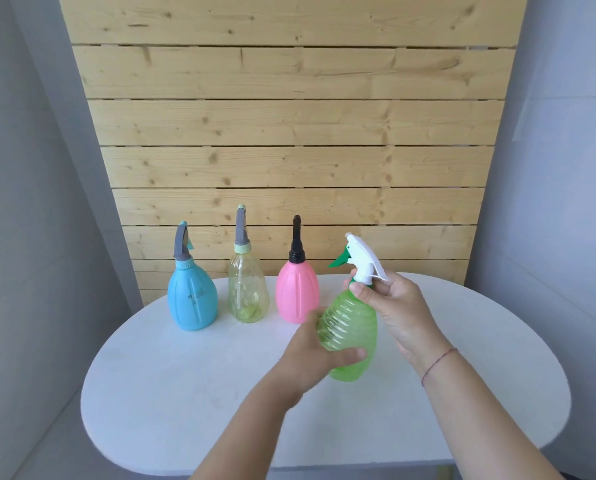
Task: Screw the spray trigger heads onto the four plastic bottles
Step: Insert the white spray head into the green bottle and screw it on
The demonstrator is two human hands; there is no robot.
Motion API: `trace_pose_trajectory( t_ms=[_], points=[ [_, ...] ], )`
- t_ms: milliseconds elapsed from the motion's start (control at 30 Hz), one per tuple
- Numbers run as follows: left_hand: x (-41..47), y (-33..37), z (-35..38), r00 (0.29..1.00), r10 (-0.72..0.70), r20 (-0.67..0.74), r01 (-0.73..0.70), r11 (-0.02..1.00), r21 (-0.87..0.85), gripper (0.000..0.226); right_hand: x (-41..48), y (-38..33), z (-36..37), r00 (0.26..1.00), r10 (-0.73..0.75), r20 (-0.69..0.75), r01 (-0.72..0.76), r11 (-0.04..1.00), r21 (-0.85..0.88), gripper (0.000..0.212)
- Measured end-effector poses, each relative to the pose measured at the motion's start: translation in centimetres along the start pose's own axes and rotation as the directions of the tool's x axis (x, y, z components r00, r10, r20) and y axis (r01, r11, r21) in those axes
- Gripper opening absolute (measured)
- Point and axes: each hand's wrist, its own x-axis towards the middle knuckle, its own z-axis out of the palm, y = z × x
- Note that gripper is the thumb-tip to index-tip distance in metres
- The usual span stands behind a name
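A ribbed green bottle [350,327] is held tilted above the white table [185,393]. My left hand [312,355] wraps its lower body. My right hand [393,306] grips its neck, where a white trigger head [362,258] with a green lever sits. Three bottles stand in a row at the back: a blue bottle [192,301] with a grey head, a clear yellowish bottle [248,292] with a grey head, and a pink bottle [297,294] with a black head.
A wooden plank wall [289,133] rises right behind the row of bottles. Grey walls close in on both sides. The table's rounded front edge [289,469] runs near the bottom of the view.
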Motion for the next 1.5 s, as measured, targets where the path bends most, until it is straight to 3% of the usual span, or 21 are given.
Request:
trace_pose_trajectory(
  t_ms=[67,133,200,300,400,500,600,667,700,767,833,900,1000,1167,1267,1500],
  points=[
    [0.0,-0.6,2.3,0.950,0.106,-0.294,-0.046,0.978,0.202,0.076,-0.1,0.7,1.3,0.977,-0.018,-0.212,0.000,0.996,-0.084,0.018],
    [-0.2,-1.1,4.3,0.867,0.218,-0.448,-0.054,0.935,0.350,0.086,-0.2,1.4,2.5,0.931,-0.032,-0.363,-0.011,0.993,-0.115,0.020],
    [-0.1,-1.0,4.7,0.880,0.232,-0.414,-0.089,0.937,0.337,0.090,-0.1,1.3,2.6,0.909,-0.026,-0.417,-0.011,0.996,-0.087,0.023],
    [0.3,0.0,2.5,0.986,0.067,-0.153,-0.055,0.995,0.081,0.087,0.2,0.6,1.6,0.933,-0.026,-0.360,0.011,0.999,-0.043,0.020],
    [0.6,0.5,0.0,0.996,-0.017,0.083,0.024,0.996,-0.085,0.070,0.1,0.2,1.4,0.949,-0.032,-0.313,0.024,0.999,-0.030,0.020],
    [0.5,0.2,0.3,0.999,0.029,-0.022,-0.029,1.000,-0.007,0.068,0.0,0.3,2.1,0.947,-0.027,-0.319,0.009,0.998,-0.056,0.025],
    [0.2,-0.4,2.8,0.917,0.232,-0.325,-0.071,0.895,0.440,0.090,-0.3,0.7,2.6,0.918,-0.067,-0.391,0.058,0.998,-0.035,0.036],
    [0.0,-0.4,3.9,0.870,0.314,-0.379,-0.060,0.832,0.551,0.097,-0.5,0.6,2.7,0.906,-0.094,-0.412,0.078,0.995,-0.056,0.031],
    [0.0,-0.3,3.9,0.884,0.282,-0.373,-0.051,0.850,0.524,0.096,-0.4,0.3,2.6,0.922,-0.078,-0.380,0.056,0.996,-0.069,0.023],
    [0.2,0.2,2.8,0.951,0.115,-0.286,-0.016,0.945,0.326,0.088,-0.3,-0.3,1.8,0.983,0.011,-0.182,-0.021,0.998,-0.053,0.021],
    [0.3,0.6,1.2,0.996,-0.009,-0.083,0.011,1.000,0.025,0.077,-0.4,-0.9,0.6,0.994,0.084,0.066,-0.083,0.996,-0.021,0.036],
    [0.3,0.8,0.0,0.995,-0.030,0.094,0.037,0.996,-0.078,0.074,-0.5,-1.2,-0.3,0.977,0.079,0.197,-0.073,0.997,-0.036,0.040],
    [0.1,0.5,0.3,0.995,-0.007,0.100,0.014,0.998,-0.060,0.064,-0.6,-0.9,-0.6,0.983,0.026,0.179,-0.005,0.993,-0.118,0.030],
    [-0.1,0.0,2.4,0.982,0.066,-0.177,-0.066,0.998,0.010,0.066,-0.6,-0.3,0.7,0.997,-0.068,0.020,0.070,0.991,-0.118,0.014],
    [-0.2,0.2,3.0,0.960,0.128,-0.250,-0.117,0.991,0.059,0.066,-0.7,-0.3,1.2,0.994,-0.112,-0.001,0.111,0.983,-0.149,0.012],
    [-0.2,0.6,1.6,0.996,0.061,-0.072,-0.055,0.995,0.087,0.065,-0.6,-1.2,-0.2,0.986,0.013,0.168,0.022,0.979,-0.205,0.035]
  ],
)
